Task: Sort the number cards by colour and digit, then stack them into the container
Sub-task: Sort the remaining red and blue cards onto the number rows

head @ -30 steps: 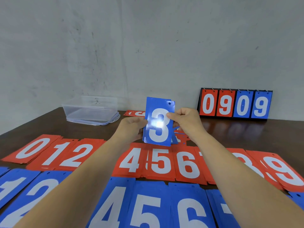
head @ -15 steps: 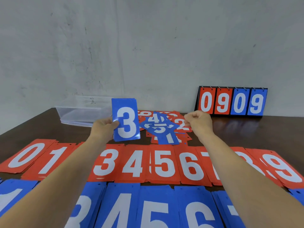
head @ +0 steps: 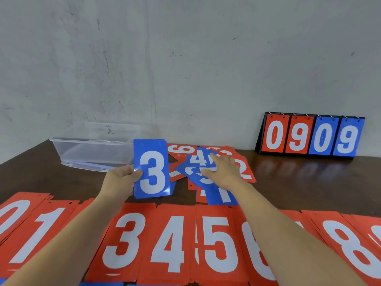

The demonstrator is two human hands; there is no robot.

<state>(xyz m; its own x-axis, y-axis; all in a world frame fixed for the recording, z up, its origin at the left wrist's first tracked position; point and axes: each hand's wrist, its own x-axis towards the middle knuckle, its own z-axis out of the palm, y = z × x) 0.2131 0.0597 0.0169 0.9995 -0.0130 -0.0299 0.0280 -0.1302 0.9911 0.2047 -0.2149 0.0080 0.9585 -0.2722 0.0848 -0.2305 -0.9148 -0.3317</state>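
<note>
The left hand [head: 121, 178] holds a blue 3 card [head: 151, 169] upright above the table [head: 309, 182], digit facing the camera. The thumb lies curled on the card's left edge and the fingers are hidden behind it. Further card edges show behind this one (how many I cannot tell).

The right hand [head: 223, 172] lies palm down on the loose pile [head: 245, 170], fingers spread and fairly straight, gripping nothing. The fingertips [head: 213, 156] touch a blue 4, and the thumb rests on another blue card lower down. The pile sits mid-table toward the far edge, red and blue cards overlapping at all angles. A blue 1 [head: 224, 196] sticks out at its near side and an upside-down red card [head: 181, 149] lies at its far left.

Along the near edge runs the red row [head: 171, 242], face up in small stacks: 0, 1, 3, 4, 5, 6 and 8 can be read. The forearms cover the stacks between 1 and 3 and between 6 and 8. A sliver of blue cards [head: 101, 283] shows at the bottom of the view, nearer than the red row.

The container [head: 92, 149], clear plastic and open-topped, stands at the far left corner by the wall, well apart from the pile. Something flat and clear (perhaps its lid) shows under its near side.

A scoreboard [head: 309, 135] stands at the far right edge against the wall, reading 0 9 in red and 0 9 in blue.
</note>
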